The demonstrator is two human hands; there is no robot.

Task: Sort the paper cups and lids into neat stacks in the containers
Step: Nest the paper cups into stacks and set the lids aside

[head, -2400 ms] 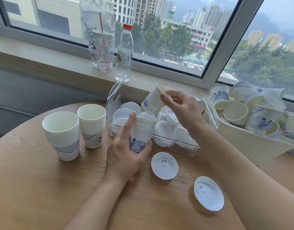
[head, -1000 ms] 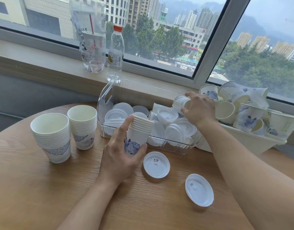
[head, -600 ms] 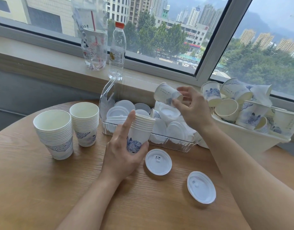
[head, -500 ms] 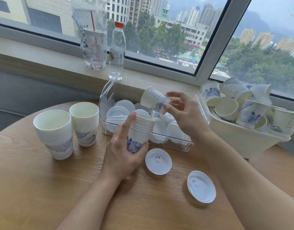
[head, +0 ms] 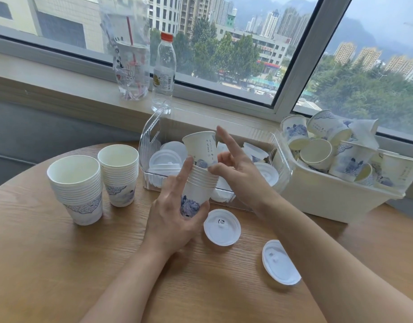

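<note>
Cup (head: 202, 148) upright, mouth up, base just entering stack (head: 198, 187), axis a touch off vertical. Stack clamped in left hand (head: 175, 217) over table (head: 49, 264). Right hand (head: 238, 169) at cup's 3 o'clock, thumb and fingertips touching it, index raised, nearer. Next, likely: press straight down toward 6 o'clock.

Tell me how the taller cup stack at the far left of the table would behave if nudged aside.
The far-left stack would probably slide easily: thin paper cups look light and the wooden table is smooth. It may tip if pushed near the rim, since the base is narrower than the top. The walls likely dent under a firm grip, though nesting stiffens them.
</note>
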